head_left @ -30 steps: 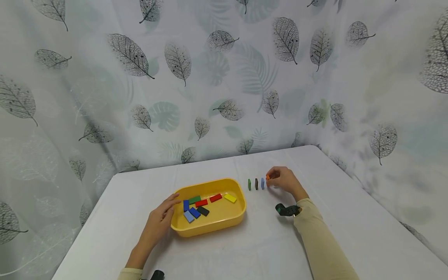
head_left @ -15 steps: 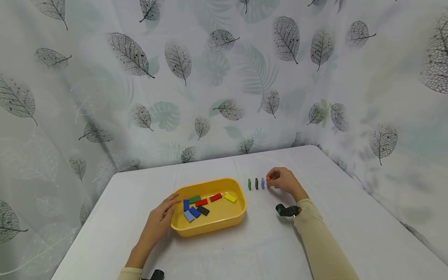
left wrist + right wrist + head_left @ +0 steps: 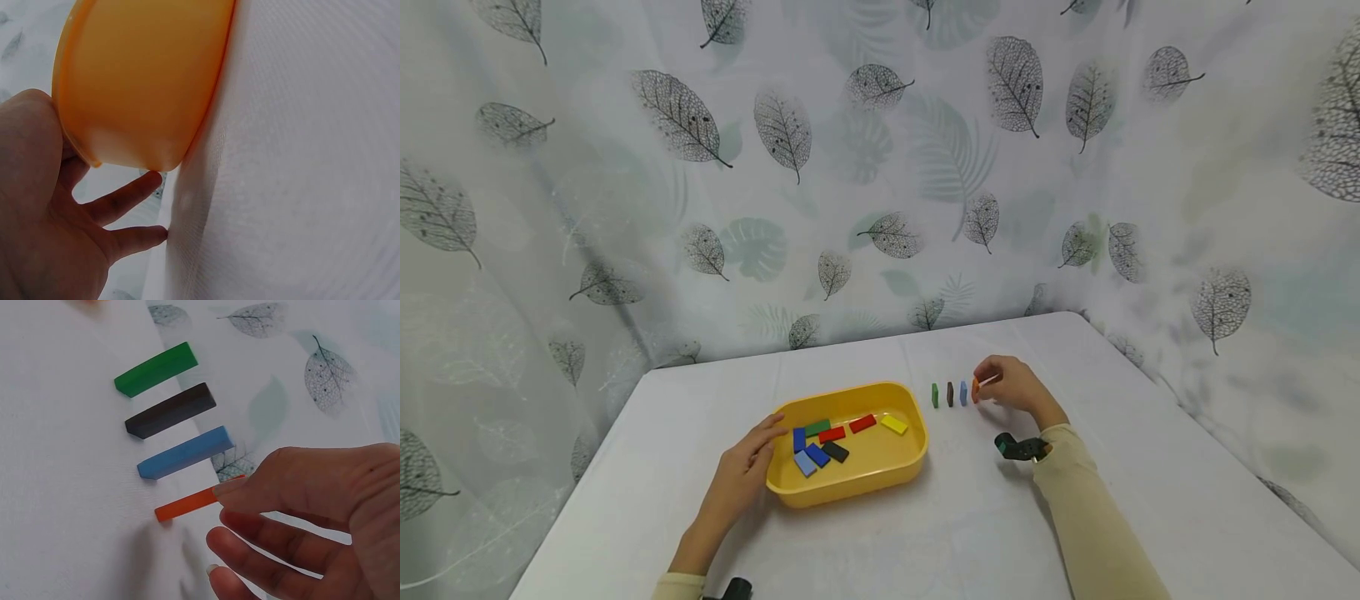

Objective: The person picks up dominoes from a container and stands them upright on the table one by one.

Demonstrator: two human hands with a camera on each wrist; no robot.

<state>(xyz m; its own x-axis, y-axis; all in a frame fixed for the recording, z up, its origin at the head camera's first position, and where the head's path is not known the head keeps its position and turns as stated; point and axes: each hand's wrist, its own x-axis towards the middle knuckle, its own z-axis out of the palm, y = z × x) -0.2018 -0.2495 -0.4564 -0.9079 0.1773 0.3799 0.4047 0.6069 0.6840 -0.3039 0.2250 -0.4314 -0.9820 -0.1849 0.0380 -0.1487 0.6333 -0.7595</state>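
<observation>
In the head view my right hand [image 3: 1011,385] is beside an orange domino [image 3: 975,390] that stands upright at the right end of a short row. Its thumb overlaps the orange domino in the right wrist view, fingers loosely bent behind. A light blue domino [image 3: 185,453], a dark brown domino [image 3: 170,411] and a green domino [image 3: 156,369] stand beside it, spaced apart. My left hand [image 3: 741,471] rests at the left end of a yellow tray [image 3: 850,492], fingertips over the rim. From the left wrist, two fingers look straight and spread beside the tray wall [image 3: 144,87].
Several dominoes lie flat in the tray, among them a yellow domino [image 3: 893,424], a red domino [image 3: 862,423] and a black domino [image 3: 835,452]. A white cloth covers the table [image 3: 925,550]. Behind it hangs a leaf-patterned curtain [image 3: 880,167].
My right hand has shifted slightly right, so more of the orange domino shows; the domino stays standing at the row's end. The left hand and the tray have not moved.
</observation>
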